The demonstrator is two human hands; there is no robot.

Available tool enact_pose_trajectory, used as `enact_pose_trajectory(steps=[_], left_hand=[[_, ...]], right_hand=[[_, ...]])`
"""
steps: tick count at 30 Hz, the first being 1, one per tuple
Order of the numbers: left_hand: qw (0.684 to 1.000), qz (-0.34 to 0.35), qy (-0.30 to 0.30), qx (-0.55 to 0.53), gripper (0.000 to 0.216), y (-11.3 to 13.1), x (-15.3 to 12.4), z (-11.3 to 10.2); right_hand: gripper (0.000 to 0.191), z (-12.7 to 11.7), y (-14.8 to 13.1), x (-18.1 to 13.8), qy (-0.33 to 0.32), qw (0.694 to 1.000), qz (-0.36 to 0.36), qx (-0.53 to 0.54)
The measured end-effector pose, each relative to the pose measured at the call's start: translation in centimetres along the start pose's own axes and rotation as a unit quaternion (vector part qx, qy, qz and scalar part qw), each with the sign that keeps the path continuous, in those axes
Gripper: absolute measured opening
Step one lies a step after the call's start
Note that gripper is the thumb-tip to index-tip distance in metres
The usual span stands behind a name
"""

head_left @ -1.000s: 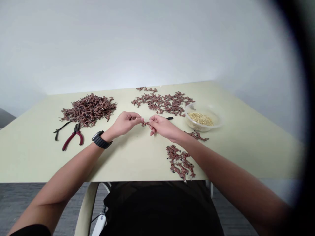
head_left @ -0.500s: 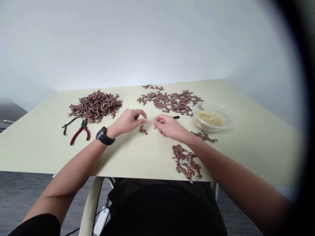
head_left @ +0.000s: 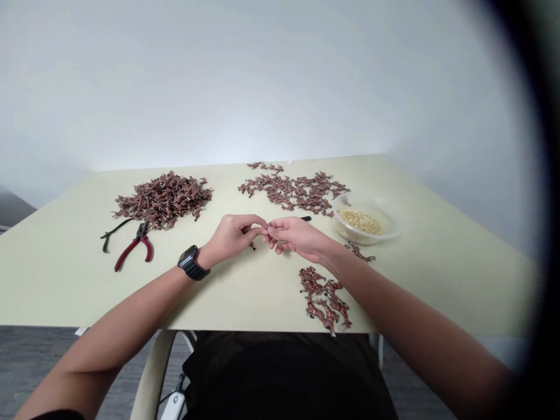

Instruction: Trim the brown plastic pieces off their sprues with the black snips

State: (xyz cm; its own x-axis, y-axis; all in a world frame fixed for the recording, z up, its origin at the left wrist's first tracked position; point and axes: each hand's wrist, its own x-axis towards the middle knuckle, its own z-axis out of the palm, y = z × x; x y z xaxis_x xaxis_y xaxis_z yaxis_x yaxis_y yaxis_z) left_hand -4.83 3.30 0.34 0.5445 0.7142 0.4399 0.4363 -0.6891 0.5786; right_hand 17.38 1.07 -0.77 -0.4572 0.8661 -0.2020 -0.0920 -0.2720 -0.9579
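My left hand [head_left: 238, 236] and my right hand [head_left: 295, 236] meet fingertip to fingertip above the table's middle. Both pinch at the same spot, and what lies between the fingertips is too small or too covered to name. A small brown animal figurine [head_left: 252, 246] lies on the table, mostly hidden beneath my left fingers. Close to my right forearm is a cluster of brown figurines [head_left: 321, 297] at the table's front edge. A clear plastic bowl [head_left: 389, 233] of small gold-coloured pieces [head_left: 361, 221] stands right of my right hand.
A large heap of brown figurines [head_left: 164, 198] sits at the left, with red-handled pliers [head_left: 135, 245] and a black tool [head_left: 114, 233] before it. More figurines [head_left: 297, 191] spread across the back. A black object [head_left: 306, 218] lies partly behind my right hand.
My hands, apart before, have come together at the fingertips. My left thumb and fingers have closed into a pinch. The whole view has shifted slightly.
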Motion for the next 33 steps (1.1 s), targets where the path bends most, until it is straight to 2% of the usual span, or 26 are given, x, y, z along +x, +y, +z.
enact_pose_trajectory(steps=[5, 12, 14, 21, 27, 33], left_hand=[[1.0, 0.009, 0.019, 0.02, 0.016, 0.4, -0.4, 0.4], [0.997, 0.048, 0.041, 0.031, 0.018, 0.6, -0.7, 0.4], [0.997, 0.058, 0.031, 0.041, 0.02, 0.5, -0.6, 0.3], [0.993, 0.077, -0.015, 0.093, 0.025, -0.1, -0.5, 0.3], [0.994, 0.063, -0.023, 0.081, 0.028, 0.2, -0.3, 0.1], [0.997, 0.022, -0.044, 0.065, 0.027, 0.4, -0.1, -0.1]], right_hand=[[0.027, -0.5, 0.3, 0.1, -0.027, 0.998, 0.007, 0.052], [0.029, -0.6, 0.4, 0.1, -0.037, 0.998, 0.008, 0.057], [0.028, -0.5, 0.3, 0.1, -0.033, 0.999, 0.006, 0.042], [0.028, -0.3, -0.2, 0.0, 0.048, 0.995, -0.02, -0.086], [0.029, -0.1, -0.9, -0.4, 0.043, 0.995, -0.017, -0.085], [0.02, -0.1, -1.5, -0.7, 0.03, 0.996, -0.012, -0.081]])
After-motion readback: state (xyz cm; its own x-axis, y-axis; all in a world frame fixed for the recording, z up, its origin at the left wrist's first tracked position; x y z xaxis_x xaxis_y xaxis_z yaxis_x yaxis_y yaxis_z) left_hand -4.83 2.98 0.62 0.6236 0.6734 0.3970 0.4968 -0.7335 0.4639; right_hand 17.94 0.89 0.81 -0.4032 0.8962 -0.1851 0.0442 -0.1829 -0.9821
